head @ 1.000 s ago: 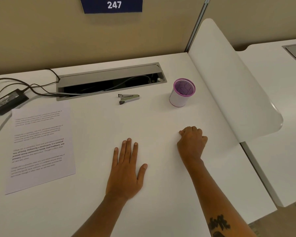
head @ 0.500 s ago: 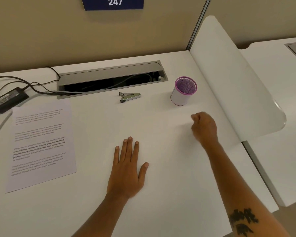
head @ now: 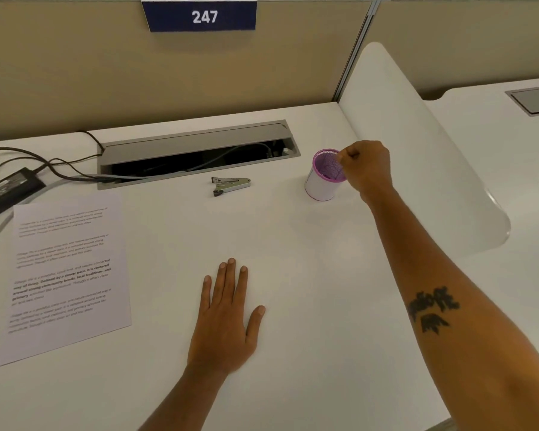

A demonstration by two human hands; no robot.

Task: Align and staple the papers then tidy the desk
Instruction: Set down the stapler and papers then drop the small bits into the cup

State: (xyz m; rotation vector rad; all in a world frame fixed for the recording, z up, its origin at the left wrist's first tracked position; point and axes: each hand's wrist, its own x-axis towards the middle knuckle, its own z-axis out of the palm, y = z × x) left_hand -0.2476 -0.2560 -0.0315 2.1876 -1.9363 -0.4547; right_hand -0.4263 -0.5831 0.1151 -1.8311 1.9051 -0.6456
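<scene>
Printed papers (head: 66, 275) lie flat at the left of the white desk (head: 308, 306). A small metal stapler (head: 231, 185) rests near the back, in front of the cable tray. A white mesh cup with a purple rim (head: 322, 178) stands to its right. My right hand (head: 366, 168) is a closed fist held over the cup's right rim; whether it holds anything is hidden. My left hand (head: 226, 321) lies flat on the desk, palm down, fingers apart, holding nothing.
An open grey cable tray (head: 196, 144) runs along the back. A black power adapter (head: 7, 189) with cables sits at the far left. A white divider panel (head: 417, 150) bounds the desk on the right. A beige partition stands behind.
My right fist has lifted off the desk and travelled forward to the cup's rim. My left hand has stayed flat in place.
</scene>
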